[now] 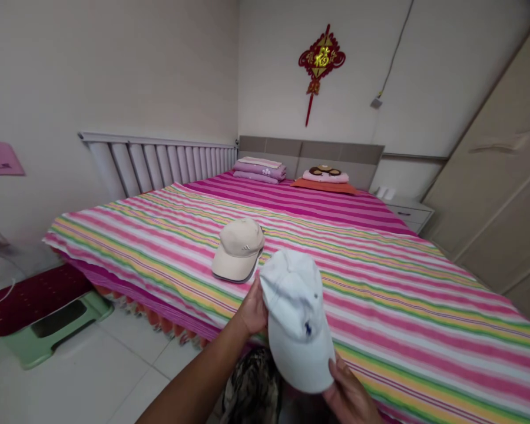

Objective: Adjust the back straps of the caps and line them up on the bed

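Holding a white cap (294, 306) at the near edge of the bed (401, 306), left hand (253, 311) gripping its crown, right hand (351, 391) pinching the brim. Beige cap (239, 247) just sits on the bed, folded bedding (259, 171) at the bed's far end.

It was a home bedroom; a big bed (229, 187) had a striped sheet (401, 297); a nightstand (408, 211) stood beside it; a red charm (321, 57) hung on the wall (269, 70).

Left of and behind the nearer cap (297, 312), another cap (239, 248) lies on the bed (388, 294).
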{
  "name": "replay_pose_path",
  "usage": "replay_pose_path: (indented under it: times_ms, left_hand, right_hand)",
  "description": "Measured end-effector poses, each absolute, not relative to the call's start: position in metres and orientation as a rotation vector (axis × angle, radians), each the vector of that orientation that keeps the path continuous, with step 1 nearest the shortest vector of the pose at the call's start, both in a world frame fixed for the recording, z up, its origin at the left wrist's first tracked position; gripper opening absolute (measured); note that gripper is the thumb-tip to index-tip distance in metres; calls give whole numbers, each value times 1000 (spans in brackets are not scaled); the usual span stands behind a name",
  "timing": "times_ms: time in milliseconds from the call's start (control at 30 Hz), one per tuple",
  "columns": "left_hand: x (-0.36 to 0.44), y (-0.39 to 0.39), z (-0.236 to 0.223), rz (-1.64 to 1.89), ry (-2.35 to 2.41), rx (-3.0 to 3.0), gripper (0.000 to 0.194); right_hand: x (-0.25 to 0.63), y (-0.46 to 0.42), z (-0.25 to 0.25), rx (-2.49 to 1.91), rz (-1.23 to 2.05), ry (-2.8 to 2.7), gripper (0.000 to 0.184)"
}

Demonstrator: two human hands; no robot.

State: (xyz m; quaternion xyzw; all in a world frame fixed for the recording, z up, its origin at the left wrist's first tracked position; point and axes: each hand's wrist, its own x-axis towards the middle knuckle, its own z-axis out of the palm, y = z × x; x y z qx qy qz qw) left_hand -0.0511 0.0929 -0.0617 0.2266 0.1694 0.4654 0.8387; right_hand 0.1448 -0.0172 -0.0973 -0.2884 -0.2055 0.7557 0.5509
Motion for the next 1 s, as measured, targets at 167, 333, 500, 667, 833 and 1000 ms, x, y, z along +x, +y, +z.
replay_pose_path:
  times_ms: [167, 333, 500, 667, 833, 1000]
  left_hand:
    - [-42, 82, -40, 980, 126, 522, 25]
    - [-30, 47, -34, 810, 56, 721, 39]
    - [-27, 26, -28, 590, 145, 876, 47]
    - [-26, 15, -8, 600, 169, 874, 39]
    - [-18, 6, 0, 603, 265, 865, 42]
    - [-7, -4, -1, 557, 442, 972, 31]
  right_hand:
    - [166, -47, -98, -725, 1929, -759, 41]
    - [179, -41, -65, -683, 1851, -641, 42]
    - [173, -35, -23, -603, 1751, -810, 27]
    - [179, -46, 0, -565, 1677, -1003, 18]
    - [191, -54, 9, -688, 1667, -1250, 16]
    - [190, -61, 18, -793, 1573, -1286, 35]
